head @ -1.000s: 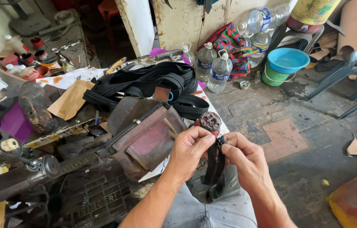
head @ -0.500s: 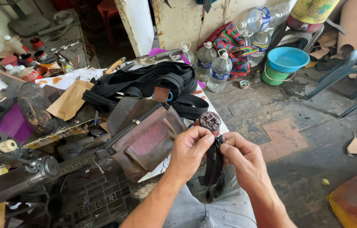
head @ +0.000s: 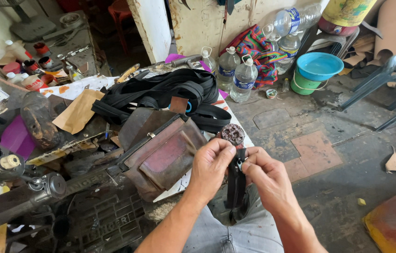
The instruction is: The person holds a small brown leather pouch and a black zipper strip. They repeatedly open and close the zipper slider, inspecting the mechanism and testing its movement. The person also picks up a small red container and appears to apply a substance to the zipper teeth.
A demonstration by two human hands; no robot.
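Head view: left hand (head: 211,169) and right hand (head: 266,175) meet over the lap, both pinched shut on the top end of a black zipper strip (head: 235,185) that hangs down between them; fingertips (head: 230,152) close around its small metal slider (head: 239,163). Just left of the hands, a worn brown leather pouch (head: 163,157) lies on the cluttered tabletop (head: 85,86). Behind it, a pile of black zipper tape (head: 170,93). Clear plastic water bottles (head: 235,70) stand on the floor beyond.
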